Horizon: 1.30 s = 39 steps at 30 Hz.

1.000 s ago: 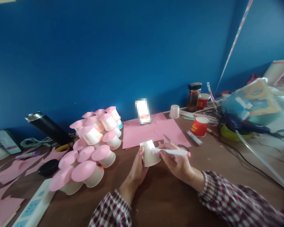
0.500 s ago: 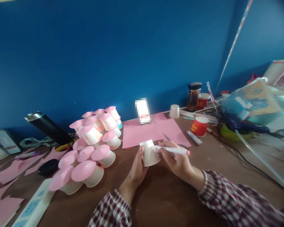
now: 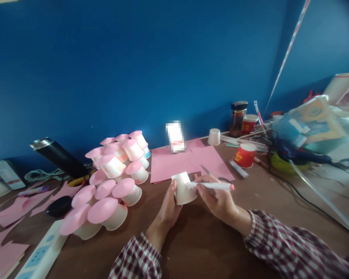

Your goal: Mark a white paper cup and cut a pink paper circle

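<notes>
- Brown surface [image 3: 197, 240] is sitting under a blue wall.
- Left hand [image 3: 168, 209] is gripping the upturned paper cup [image 3: 184, 188].
- Right hand [image 3: 219, 199], closed around the marker [image 3: 212, 186], is touching its tip to the cup wall; marking seems underway, steadiness needed next.

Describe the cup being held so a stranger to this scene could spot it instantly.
Start at the pink paper sheets lying on the brown table below the blue wall. Just in front of them, the left hand holds a small white paper cup upside down, with a marker tip against it. Unlike the piled cups to the left, it has no pink disc.
</notes>
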Motion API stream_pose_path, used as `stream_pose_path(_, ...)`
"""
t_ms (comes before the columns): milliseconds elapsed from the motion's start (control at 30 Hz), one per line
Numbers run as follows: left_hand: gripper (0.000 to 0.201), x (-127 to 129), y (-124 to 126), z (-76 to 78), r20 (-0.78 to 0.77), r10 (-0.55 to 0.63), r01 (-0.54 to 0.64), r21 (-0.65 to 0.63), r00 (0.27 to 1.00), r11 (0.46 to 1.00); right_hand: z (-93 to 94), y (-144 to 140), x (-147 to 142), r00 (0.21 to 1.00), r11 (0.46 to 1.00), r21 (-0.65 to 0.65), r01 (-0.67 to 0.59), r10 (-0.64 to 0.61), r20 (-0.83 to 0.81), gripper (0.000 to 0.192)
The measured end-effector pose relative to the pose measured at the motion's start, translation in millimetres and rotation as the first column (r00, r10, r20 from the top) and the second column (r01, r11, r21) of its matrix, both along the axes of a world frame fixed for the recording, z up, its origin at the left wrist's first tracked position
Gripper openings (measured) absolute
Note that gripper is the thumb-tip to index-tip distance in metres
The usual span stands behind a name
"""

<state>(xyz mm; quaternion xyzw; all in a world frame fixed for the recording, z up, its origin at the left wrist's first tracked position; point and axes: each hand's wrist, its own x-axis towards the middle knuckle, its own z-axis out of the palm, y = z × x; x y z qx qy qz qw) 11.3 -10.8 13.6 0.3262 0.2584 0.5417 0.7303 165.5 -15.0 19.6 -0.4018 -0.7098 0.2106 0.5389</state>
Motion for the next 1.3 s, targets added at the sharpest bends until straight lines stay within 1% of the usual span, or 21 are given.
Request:
stream_pose_path(100, 0.04, -1, 0, 1.5, -0.004, -0.009, 0.009, -0.004, 1.0, 1.0, 1.0, -1, -1, 0.992, 0.999, -0.036, 0.002, -0.006, -0.123, 0.01)
stream_pose_path(167, 0.044, -1, 0, 1.9, -0.014, -0.021, 0.021, -0.008, 1.0, 1.0, 1.4, -1, -1, 0.987, 0.999, -0.044, -0.003, -0.004, -0.162, 0.01)
stream_pose_path(233, 0.045, -1, 1, 1.7, -0.016, -0.023, 0.023, -0.003, 1.0, 1.0, 1.5, 0, 0, 0.991, 0.999, -0.039, -0.002, -0.004, -0.137, 0.011)
stream_pose_path(300, 0.041, -1, 1, 0.6, -0.004, 0.002, -0.002, -0.01, 1.0, 1.0, 2.0, 0, 0, 0.998, 1.0, -0.013, 0.001, -0.002, -0.061, 0.01)
stream_pose_path(400, 0.034, -1, 2, -1.6, 0.025, 0.061, -0.059, -0.075, 0.998, 0.995, 4.9, -2, 0, 0.999, 0.995, 0.095, -0.001, -0.004, 0.048, 0.01)
stream_pose_path(500, 0.034, -1, 2, -2.7, 0.043, 0.09, -0.084, -0.117, 0.995, 0.99, 9.7, -3, -1, 0.996, 0.979, 0.204, -0.011, -0.007, 0.085, 0.013)
stream_pose_path(567, 0.034, -1, 1, -2.4, 0.046, 0.096, -0.09, -0.115, 0.994, 0.989, 12.2, -4, -1, 0.995, 0.971, 0.237, -0.022, -0.001, 0.096, 0.013)
stream_pose_path(700, 0.031, 0, 1, -0.9, 0.049, 0.089, -0.085, -0.08, 0.995, 0.993, 14.1, -5, -2, 0.995, 0.971, 0.239, -0.015, -0.009, 0.099, 0.013)
stream_pose_path(833, 0.029, 1, 1, 0.7, 0.043, 0.057, -0.055, -0.046, 0.997, 0.997, 13.1, -4, -1, 0.994, 0.97, 0.24, -0.027, 0.001, 0.107, 0.013)
stream_pose_path(933, 0.031, 1, 2, 1.1, 0.038, 0.06, -0.057, -0.068, 0.997, 0.996, 9.7, -3, -1, 0.995, 0.975, 0.224, -0.001, -0.021, 0.097, 0.011)
stream_pose_path(1033, 0.035, 1, 3, 0.7, 0.036, 0.068, -0.064, -0.094, 0.997, 0.993, 6.1, -1, 1, 0.996, 0.986, 0.162, 0.032, -0.045, 0.082, 0.009)
stream_pose_path(1100, 0.036, 1, 3, 0.3, 0.032, 0.06, -0.057, -0.089, 0.998, 0.994, 5.6, -1, 1, 0.996, 0.989, 0.144, 0.038, -0.05, 0.078, 0.009)
stream_pose_path(1300, 0.037, 1, 0, -0.7, 0.026, 0.028, -0.028, -0.02, 0.999, 0.999, 10.5, -3, -1, 0.994, 0.974, 0.225, -0.007, -0.018, 0.109, 0.012)
